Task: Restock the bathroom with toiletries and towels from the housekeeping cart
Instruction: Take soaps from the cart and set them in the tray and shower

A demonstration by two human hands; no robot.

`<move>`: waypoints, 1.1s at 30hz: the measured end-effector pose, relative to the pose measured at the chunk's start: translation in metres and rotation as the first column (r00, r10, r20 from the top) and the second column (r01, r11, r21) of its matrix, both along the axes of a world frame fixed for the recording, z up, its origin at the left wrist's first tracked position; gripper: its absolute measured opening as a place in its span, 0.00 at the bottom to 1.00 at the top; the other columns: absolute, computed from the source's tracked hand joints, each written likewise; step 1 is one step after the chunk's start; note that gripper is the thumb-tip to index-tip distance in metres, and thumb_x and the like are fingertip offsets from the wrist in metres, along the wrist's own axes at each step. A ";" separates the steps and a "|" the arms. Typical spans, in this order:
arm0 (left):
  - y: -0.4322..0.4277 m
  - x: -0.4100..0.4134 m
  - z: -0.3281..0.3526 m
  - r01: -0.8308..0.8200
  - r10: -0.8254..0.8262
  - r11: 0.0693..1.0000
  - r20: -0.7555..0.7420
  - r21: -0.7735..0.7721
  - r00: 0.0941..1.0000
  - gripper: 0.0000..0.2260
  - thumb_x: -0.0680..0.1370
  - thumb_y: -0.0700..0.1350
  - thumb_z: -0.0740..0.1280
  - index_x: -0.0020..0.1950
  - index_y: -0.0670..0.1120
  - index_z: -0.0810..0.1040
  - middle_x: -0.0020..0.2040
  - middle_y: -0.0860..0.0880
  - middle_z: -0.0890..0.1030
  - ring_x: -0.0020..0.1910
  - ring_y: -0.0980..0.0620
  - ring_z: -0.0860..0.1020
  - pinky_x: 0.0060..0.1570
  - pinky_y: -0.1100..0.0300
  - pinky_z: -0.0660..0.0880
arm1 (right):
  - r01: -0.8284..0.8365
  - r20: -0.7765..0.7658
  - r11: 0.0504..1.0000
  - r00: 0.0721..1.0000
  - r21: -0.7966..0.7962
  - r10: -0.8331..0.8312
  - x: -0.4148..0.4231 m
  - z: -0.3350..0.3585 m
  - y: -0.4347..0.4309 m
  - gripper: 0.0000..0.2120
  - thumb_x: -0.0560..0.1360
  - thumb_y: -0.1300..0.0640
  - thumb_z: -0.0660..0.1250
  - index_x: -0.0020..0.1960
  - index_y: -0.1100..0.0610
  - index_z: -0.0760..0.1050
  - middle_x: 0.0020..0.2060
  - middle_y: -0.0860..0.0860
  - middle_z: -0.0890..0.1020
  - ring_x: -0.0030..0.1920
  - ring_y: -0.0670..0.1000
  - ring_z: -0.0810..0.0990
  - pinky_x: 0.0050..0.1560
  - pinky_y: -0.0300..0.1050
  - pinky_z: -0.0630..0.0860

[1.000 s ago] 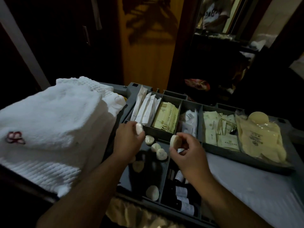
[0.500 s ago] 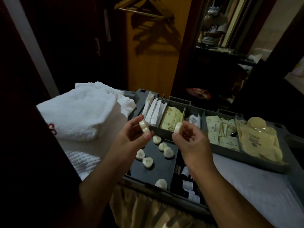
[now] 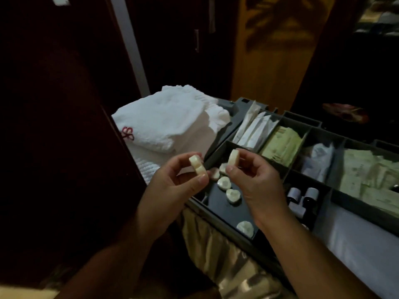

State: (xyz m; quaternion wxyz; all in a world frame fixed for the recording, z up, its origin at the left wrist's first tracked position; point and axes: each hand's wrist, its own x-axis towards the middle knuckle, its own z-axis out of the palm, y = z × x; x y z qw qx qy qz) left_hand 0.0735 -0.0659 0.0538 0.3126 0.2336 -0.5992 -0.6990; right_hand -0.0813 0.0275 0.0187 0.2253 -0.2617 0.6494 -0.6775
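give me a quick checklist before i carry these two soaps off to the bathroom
1. Grip of left hand on left-hand soap: ok, pinched between thumb and fingers.
2. Grip of right hand on right-hand soap: ok, pinched likewise.
3. Both lifted clear of soap compartment: ok, held above it.
4. Towels taken too: not ok, folded stack not picked up, both hands full.
5. Way to bathroom: cannot tell, not in view.
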 end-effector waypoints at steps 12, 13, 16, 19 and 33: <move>0.035 0.082 0.022 -0.049 0.049 0.999 -0.003 -0.014 0.999 0.25 0.70 0.39 0.73 0.66 0.47 0.75 0.60 0.42 0.82 0.58 0.45 0.82 0.55 0.57 0.81 | -0.273 0.014 0.962 0.962 -0.028 0.273 0.074 0.025 -0.005 0.17 0.73 0.60 0.75 0.59 0.48 0.78 0.49 0.47 0.86 0.51 0.44 0.85 0.47 0.39 0.81; 0.038 0.095 0.026 -0.027 0.027 1.000 -0.027 -0.003 0.999 0.24 0.70 0.38 0.71 0.66 0.46 0.75 0.60 0.42 0.82 0.58 0.44 0.83 0.54 0.57 0.81 | -0.289 0.020 0.956 0.957 -0.043 0.290 0.084 0.030 -0.002 0.16 0.74 0.61 0.74 0.59 0.49 0.78 0.47 0.46 0.86 0.49 0.43 0.85 0.44 0.37 0.81; 0.049 0.137 0.034 0.002 -0.005 1.000 -0.097 -0.028 0.995 0.23 0.72 0.37 0.71 0.67 0.44 0.74 0.59 0.44 0.83 0.58 0.44 0.83 0.53 0.58 0.80 | -0.304 -0.012 0.949 0.953 -0.087 0.304 0.117 0.044 0.005 0.18 0.72 0.61 0.75 0.57 0.46 0.76 0.43 0.39 0.85 0.46 0.40 0.84 0.43 0.37 0.82; 0.057 0.180 0.044 -0.031 0.028 0.999 -0.181 -0.017 0.983 0.24 0.69 0.38 0.72 0.65 0.44 0.75 0.57 0.45 0.84 0.56 0.45 0.83 0.51 0.59 0.80 | -0.349 0.015 0.924 0.934 -0.158 0.356 0.153 0.051 0.011 0.25 0.67 0.53 0.77 0.62 0.48 0.75 0.49 0.46 0.85 0.53 0.48 0.85 0.52 0.47 0.83; 0.066 0.415 0.077 -0.413 0.388 0.910 -0.272 -0.038 0.880 0.30 0.60 0.55 0.83 0.61 0.52 0.83 0.61 0.44 0.83 0.54 0.44 0.84 0.48 0.60 0.80 | -0.432 -0.206 0.872 0.898 -0.233 0.389 0.374 0.083 -0.002 0.23 0.67 0.53 0.77 0.60 0.43 0.77 0.50 0.45 0.85 0.52 0.43 0.84 0.50 0.38 0.80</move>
